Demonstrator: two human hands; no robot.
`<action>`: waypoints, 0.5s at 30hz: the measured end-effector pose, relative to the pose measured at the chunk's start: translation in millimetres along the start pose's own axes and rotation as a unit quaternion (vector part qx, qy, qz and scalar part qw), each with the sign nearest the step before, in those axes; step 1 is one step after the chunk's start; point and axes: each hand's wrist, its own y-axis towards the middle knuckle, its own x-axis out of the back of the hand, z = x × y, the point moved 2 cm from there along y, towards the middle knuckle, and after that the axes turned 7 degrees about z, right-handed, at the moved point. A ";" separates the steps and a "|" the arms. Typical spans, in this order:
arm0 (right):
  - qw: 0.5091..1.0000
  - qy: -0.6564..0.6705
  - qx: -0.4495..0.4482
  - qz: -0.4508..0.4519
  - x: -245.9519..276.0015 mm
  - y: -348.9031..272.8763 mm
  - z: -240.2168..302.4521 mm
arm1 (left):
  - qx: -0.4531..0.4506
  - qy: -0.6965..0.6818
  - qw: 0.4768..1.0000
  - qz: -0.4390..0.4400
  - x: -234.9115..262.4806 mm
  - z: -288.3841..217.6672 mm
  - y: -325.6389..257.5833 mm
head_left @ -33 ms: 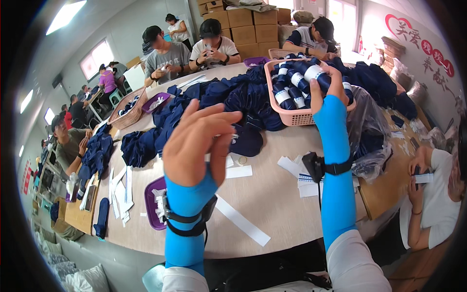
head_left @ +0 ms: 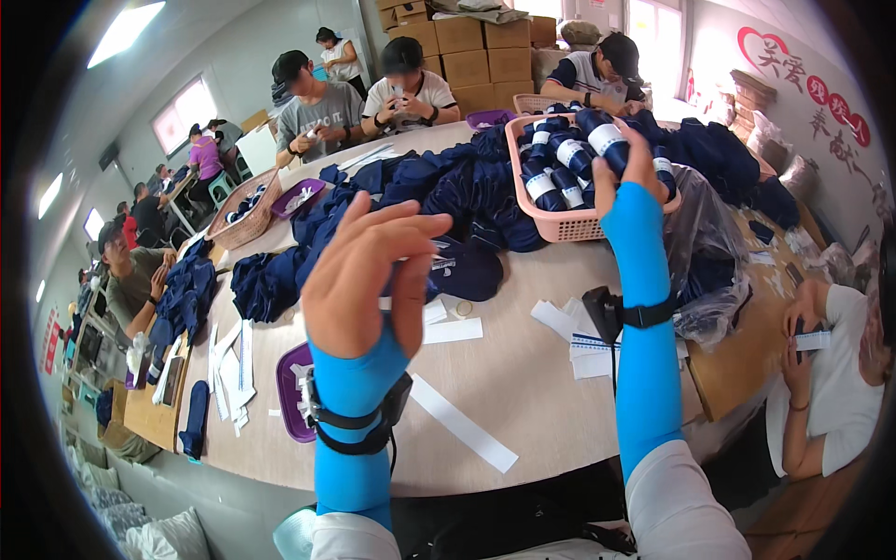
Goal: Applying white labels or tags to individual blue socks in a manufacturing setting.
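My right hand (head_left: 637,168) grips a rolled navy cloth bundle (head_left: 605,140) with a white paper band, thumb on one side and fingers on the other. The bundle is tilted, just above the heaped rolls in a pink plastic basket (head_left: 560,227). Similar banded navy rolls (head_left: 543,189) fill that basket. Over the table's middle, my left hand (head_left: 359,280) is raised with fingers loosely bent and apart, holding nothing. Beyond it lies a navy cloth piece (head_left: 467,269) with a small light print. A purple tray (head_left: 291,397) of white scraps is partly hidden behind my left wrist.
Heaped navy cloth (head_left: 401,191) runs across the table. White paper strips (head_left: 462,422) lie near me and to the left. A clear plastic bag (head_left: 714,271) stands right of the basket. A wicker basket (head_left: 247,217) is at far left. People (head_left: 322,117) work around the table.
The navy roll in my right hand has turned more upright and stands out above the others. My left hand has shifted slightly left and down, uncovering more of the printed navy piece.
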 end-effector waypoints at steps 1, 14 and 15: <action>1.000 0.000 0.000 -0.001 -4.2 -6.8 -17.3 | -0.001 0.000 1.000 0.000 2.5 1.5 -0.6; 0.975 -0.136 0.037 0.170 21.4 -1.1 -7.2 | 0.063 -0.006 0.998 -0.016 54.1 -29.7 -12.1; 0.988 -0.066 0.081 0.113 33.6 2.1 -4.3 | 0.087 -0.022 0.996 -0.021 62.5 -29.1 -21.6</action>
